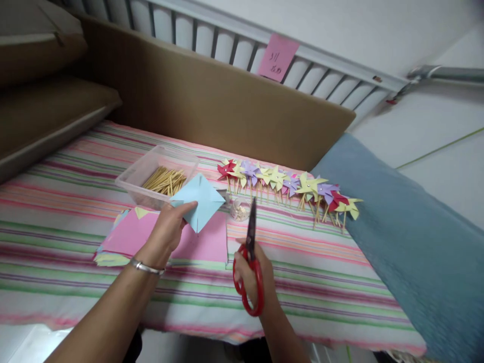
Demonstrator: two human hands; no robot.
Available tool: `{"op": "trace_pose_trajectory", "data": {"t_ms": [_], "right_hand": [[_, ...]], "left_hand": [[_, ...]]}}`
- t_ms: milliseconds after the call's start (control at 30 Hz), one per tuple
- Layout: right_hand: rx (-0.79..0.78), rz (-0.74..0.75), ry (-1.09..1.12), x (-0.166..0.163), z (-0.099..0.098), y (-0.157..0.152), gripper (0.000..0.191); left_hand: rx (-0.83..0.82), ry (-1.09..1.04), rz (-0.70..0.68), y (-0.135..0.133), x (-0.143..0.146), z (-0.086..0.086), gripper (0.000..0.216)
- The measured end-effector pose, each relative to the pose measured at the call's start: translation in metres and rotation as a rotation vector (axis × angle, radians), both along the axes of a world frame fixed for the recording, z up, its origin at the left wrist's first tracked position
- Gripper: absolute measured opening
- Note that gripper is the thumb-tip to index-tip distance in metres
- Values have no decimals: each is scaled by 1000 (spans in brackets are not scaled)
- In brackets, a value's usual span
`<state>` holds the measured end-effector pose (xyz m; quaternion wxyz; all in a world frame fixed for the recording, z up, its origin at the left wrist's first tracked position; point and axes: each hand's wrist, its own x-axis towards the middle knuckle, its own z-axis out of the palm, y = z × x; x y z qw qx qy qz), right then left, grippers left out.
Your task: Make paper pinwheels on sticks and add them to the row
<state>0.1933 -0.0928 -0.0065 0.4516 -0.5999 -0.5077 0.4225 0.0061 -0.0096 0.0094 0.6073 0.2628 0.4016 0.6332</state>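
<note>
A light blue paper square (200, 199) with slits cut in from its corners is pinched in my left hand (172, 224), thumb on top. It is held over a stack of coloured paper (128, 234), pink on top. My right hand (257, 272) holds red-handled scissors (252, 262), blades together and pointing away from me, clear of the blue paper. Behind the blue paper stands a clear plastic box (132, 186) with many wooden sticks (164, 180) in it. Near the scissor tips is a small round clear container (240, 209) with tiny pieces inside.
A row of paper pinwheels (308, 185) on sticks lies along the back right of the striped cloth (321, 297). A brown board (212, 111) rises behind, before a white radiator (204, 40) bearing a pink note (279, 56). Brown cushions (49, 116) are at left, blue fabric (408, 242) at right.
</note>
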Motion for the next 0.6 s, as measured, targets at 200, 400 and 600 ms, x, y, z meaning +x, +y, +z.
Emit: {"op": "trace_pose_trajectory", "data": {"t_ms": [200, 400, 600], "right_hand": [[73, 50, 323, 24, 2, 17, 44], [30, 54, 439, 20, -5, 18, 34], [122, -102, 439, 13, -10, 22, 29]], "left_hand": [[-184, 187, -470, -9, 12, 0, 25], [-212, 319, -623, -15, 28, -3, 16], [-212, 116, -565, -17, 41, -12, 27]]}}
